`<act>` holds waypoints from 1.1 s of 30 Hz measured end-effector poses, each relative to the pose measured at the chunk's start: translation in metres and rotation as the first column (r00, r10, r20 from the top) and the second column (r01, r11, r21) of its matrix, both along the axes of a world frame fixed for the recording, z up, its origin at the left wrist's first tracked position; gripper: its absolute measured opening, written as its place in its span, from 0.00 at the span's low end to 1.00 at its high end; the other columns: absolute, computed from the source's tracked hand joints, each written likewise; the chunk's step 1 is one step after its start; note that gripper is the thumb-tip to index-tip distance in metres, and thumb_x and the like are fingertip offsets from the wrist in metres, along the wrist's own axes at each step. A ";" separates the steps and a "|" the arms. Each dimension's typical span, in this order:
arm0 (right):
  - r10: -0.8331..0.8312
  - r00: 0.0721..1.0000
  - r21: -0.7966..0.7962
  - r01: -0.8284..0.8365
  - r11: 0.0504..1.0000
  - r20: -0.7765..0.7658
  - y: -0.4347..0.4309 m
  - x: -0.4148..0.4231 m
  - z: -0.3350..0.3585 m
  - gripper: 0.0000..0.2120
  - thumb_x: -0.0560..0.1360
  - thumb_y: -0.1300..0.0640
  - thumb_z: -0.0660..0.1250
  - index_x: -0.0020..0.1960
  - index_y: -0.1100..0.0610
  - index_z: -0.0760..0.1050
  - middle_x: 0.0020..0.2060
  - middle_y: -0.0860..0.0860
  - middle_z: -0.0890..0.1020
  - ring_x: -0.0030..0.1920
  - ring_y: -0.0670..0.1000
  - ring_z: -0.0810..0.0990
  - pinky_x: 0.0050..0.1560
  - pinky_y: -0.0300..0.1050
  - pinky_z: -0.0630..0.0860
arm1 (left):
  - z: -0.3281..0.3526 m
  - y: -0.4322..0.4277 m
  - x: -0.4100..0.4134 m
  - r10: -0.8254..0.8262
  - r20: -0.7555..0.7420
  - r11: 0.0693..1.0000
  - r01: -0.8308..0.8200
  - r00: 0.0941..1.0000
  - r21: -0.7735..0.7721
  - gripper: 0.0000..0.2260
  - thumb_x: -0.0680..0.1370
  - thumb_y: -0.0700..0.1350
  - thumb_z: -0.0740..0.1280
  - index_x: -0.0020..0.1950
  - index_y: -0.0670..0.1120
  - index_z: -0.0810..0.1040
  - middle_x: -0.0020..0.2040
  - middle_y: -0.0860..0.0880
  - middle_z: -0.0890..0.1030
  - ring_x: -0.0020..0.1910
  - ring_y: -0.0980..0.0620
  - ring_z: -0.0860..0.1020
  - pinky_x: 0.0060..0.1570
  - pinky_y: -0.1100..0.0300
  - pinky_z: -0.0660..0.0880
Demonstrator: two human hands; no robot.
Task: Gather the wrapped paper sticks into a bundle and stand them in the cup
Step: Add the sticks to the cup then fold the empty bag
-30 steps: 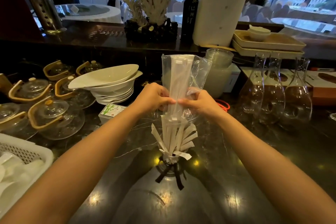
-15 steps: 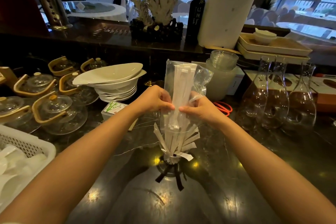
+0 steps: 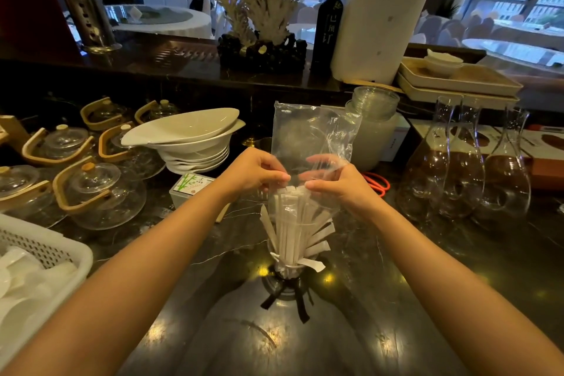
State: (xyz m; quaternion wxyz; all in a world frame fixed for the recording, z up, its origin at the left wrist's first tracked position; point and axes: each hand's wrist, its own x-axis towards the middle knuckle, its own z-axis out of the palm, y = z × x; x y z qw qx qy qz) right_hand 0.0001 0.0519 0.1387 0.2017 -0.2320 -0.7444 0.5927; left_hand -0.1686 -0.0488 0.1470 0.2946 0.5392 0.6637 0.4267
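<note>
Paper sticks [image 3: 293,223]: white, wrapped, standing bunched in the cup, several fanned outward.
Cup [image 3: 288,265]: clear glass, upright on the dark counter [image 3: 396,299].
Plastic bag [image 3: 308,137]: clear, upright above the sticks.
Left hand [image 3: 254,171]: pinching the bag's left side.
Right hand [image 3: 341,186]: pinching the bag's right side.
Surroundings: stacked bowls [image 3: 189,140] left, glass carafes [image 3: 464,168] right.

- Dark, glossy marbled surface [image 3: 396,299].
- Clear cup [image 3: 288,272] at centre, holding wrapped paper sticks [image 3: 290,223].
- Glass teapots [image 3: 100,192] and stacked white bowls [image 3: 189,143] left.
- Glass carafes [image 3: 467,168] right.
- White basket [image 3: 45,250] at left edge.
</note>
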 end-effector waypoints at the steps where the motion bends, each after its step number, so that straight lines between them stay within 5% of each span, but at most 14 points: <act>1: 0.001 1.000 -0.006 -0.001 1.000 -0.005 0.000 0.000 0.001 0.17 0.69 0.64 0.70 0.52 0.48 0.72 0.46 0.50 0.82 0.44 0.45 0.83 0.44 0.37 0.80 | 0.000 0.000 0.000 0.003 0.016 1.000 -0.003 1.000 0.004 0.05 0.71 0.41 0.68 0.36 0.49 0.80 0.34 0.51 0.80 0.29 0.64 0.78 0.28 0.73 0.73; 10: -0.125 0.990 -0.061 0.121 0.991 -0.072 0.004 0.003 0.003 0.14 0.65 0.65 0.72 0.46 0.52 0.75 0.40 0.51 0.84 0.40 0.46 0.84 0.41 0.38 0.81 | 0.003 0.002 -0.001 0.064 0.183 0.995 -0.078 0.981 0.069 0.04 0.74 0.40 0.65 0.40 0.47 0.76 0.37 0.49 0.82 0.32 0.60 0.82 0.29 0.72 0.75; 16: -0.220 0.960 -0.134 0.198 0.971 -0.176 0.004 0.004 0.011 0.07 0.68 0.67 0.69 0.39 0.57 0.73 0.28 0.49 0.85 0.32 0.47 0.84 0.33 0.38 0.80 | 0.006 0.003 -0.003 0.136 0.288 0.974 -0.181 0.948 0.134 0.06 0.78 0.41 0.59 0.40 0.46 0.70 0.37 0.48 0.82 0.32 0.57 0.82 0.31 0.64 0.79; 20: -0.269 0.938 -0.080 0.258 0.963 -0.217 0.000 0.003 0.018 0.06 0.72 0.66 0.65 0.39 0.57 0.73 0.31 0.51 0.83 0.31 0.46 0.83 0.34 0.38 0.80 | 0.010 0.004 0.000 0.157 0.308 0.954 -0.225 0.938 0.200 0.07 0.78 0.41 0.57 0.41 0.47 0.69 0.37 0.47 0.81 0.30 0.57 0.81 0.30 0.66 0.78; 26: -0.385 0.867 -0.068 0.384 0.921 -0.315 -0.004 -0.003 0.039 0.06 0.75 0.64 0.62 0.42 0.55 0.74 0.35 0.53 0.79 0.27 0.42 0.80 0.32 0.35 0.79 | 0.030 0.013 0.011 0.346 0.203 0.852 -0.397 0.916 0.341 0.07 0.79 0.42 0.56 0.41 0.50 0.68 0.36 0.51 0.75 0.29 0.59 0.78 0.23 0.74 0.72; 29: -0.458 0.822 -0.009 0.484 0.875 -0.337 -0.008 -0.006 0.045 0.05 0.76 0.62 0.62 0.43 0.56 0.75 0.33 0.50 0.77 0.24 0.40 0.76 0.29 0.33 0.76 | 0.033 0.018 0.014 0.421 0.111 0.811 -0.428 0.900 0.399 0.04 0.79 0.43 0.56 0.45 0.47 0.68 0.36 0.48 0.75 0.29 0.56 0.73 0.24 0.67 0.71; 33: -0.491 0.785 0.036 0.543 0.839 -0.378 -0.015 -0.008 0.049 0.06 0.76 0.61 0.61 0.42 0.57 0.74 0.28 0.51 0.73 0.20 0.41 0.70 0.20 0.32 0.69 | 0.032 0.017 0.018 0.507 -0.008 0.762 -0.444 0.862 0.472 0.05 0.79 0.43 0.56 0.47 0.43 0.70 0.34 0.55 0.71 0.32 0.60 0.71 0.30 0.71 0.69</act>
